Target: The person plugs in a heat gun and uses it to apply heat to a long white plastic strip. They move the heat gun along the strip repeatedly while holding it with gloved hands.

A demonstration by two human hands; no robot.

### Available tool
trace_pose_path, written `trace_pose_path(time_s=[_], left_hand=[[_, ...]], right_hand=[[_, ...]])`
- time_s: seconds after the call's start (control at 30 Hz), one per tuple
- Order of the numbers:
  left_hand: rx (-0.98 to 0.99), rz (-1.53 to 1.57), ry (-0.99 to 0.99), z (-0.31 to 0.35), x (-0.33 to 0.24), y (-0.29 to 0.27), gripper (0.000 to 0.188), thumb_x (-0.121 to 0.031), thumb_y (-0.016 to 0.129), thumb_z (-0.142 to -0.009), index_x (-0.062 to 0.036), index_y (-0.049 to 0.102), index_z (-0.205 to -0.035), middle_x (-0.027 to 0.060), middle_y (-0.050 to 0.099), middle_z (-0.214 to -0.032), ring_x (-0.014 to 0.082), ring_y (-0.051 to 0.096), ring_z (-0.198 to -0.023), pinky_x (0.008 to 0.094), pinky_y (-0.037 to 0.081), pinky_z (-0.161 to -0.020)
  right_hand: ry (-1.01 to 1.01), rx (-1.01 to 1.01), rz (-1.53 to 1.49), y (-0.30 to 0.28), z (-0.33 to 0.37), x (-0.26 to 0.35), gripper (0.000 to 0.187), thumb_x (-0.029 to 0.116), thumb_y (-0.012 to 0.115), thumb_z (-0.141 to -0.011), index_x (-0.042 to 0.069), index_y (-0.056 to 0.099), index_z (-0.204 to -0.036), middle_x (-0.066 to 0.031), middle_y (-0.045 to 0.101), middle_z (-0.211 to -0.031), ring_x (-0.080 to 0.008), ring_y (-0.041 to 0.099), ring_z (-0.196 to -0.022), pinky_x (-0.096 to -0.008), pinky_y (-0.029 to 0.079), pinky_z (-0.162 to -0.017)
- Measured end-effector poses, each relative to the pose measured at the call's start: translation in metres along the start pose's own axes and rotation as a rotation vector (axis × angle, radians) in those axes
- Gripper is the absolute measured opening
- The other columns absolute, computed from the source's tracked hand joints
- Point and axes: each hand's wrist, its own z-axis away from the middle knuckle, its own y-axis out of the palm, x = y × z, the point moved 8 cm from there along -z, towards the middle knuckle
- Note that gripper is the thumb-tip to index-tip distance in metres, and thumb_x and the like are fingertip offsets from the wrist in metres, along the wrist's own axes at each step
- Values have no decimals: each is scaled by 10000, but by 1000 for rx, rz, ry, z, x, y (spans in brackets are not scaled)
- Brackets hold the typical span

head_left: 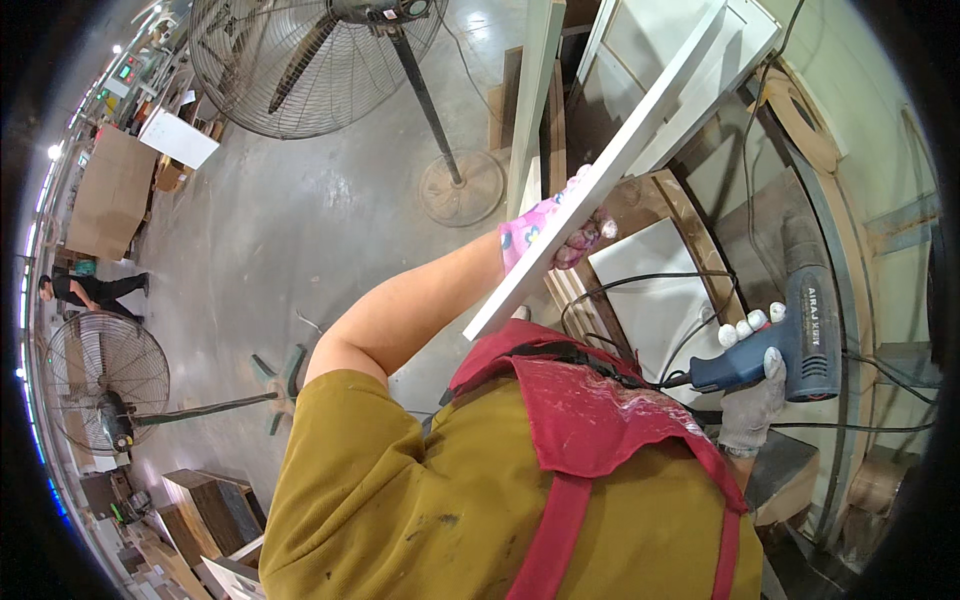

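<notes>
My left hand (577, 238), in a pink flower-patterned glove with a dirty palm, is closed round a long white strip of board (640, 125). The strip slants from near my chest to the far right. In my right hand (752, 395), gloved in greyish white, is a blue heat gun (812, 335). Its handle lies in my grip, with white fingertips showing along one side. The dark nozzle points away from me, apart from the strip. A black cord runs from the handle's end.
White panels (655, 275) and wooden boards lean beyond my hands. Loose black cables (750, 170) loop on the right. Two caged stand fans, one large (300, 60) and one smaller (108, 365), stand on the left. Far left, a person (95, 292) in dark clothes is near cardboard (112, 190).
</notes>
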Motion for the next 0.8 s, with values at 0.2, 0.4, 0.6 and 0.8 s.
trace_pose_path(time_s=[0.2,0.4,0.6,0.8], left_hand=[[152,7,41,-5,-6,18,373,-363,681,-873,-80,574,-1091,76,587,-690,178,595,-505,284,480,-405],[80,-330,196,19,-8,39,315,-148,776,-800,-72,569,-1025,24,577,-774,113,561,-523,238,439,-403],[-498,-1044,189,45,-19,41,255,-294,705,-886,-61,657,-978,18,665,-824,102,624,-683,259,512,-566],[-837,-1396,518,95,-52,98,352,-346,793,-790,-30,652,-853,72,653,-714,125,625,-661,285,521,-618]], right_hand=[[104,152,-189,15,1,9,561,166,691,-820,110,441,-1319,-65,531,-1148,-212,550,-1029,-415,469,-983],[96,245,-268,29,0,15,568,117,700,-803,137,423,-1299,-45,533,-1075,-222,557,-999,-451,477,-976],[84,192,-203,26,0,18,559,146,704,-790,115,436,-1280,-80,550,-1060,-250,599,-959,-477,526,-924],[87,201,-283,52,3,29,469,141,661,-792,121,478,-1224,-67,546,-1075,-218,579,-979,-460,505,-935]])
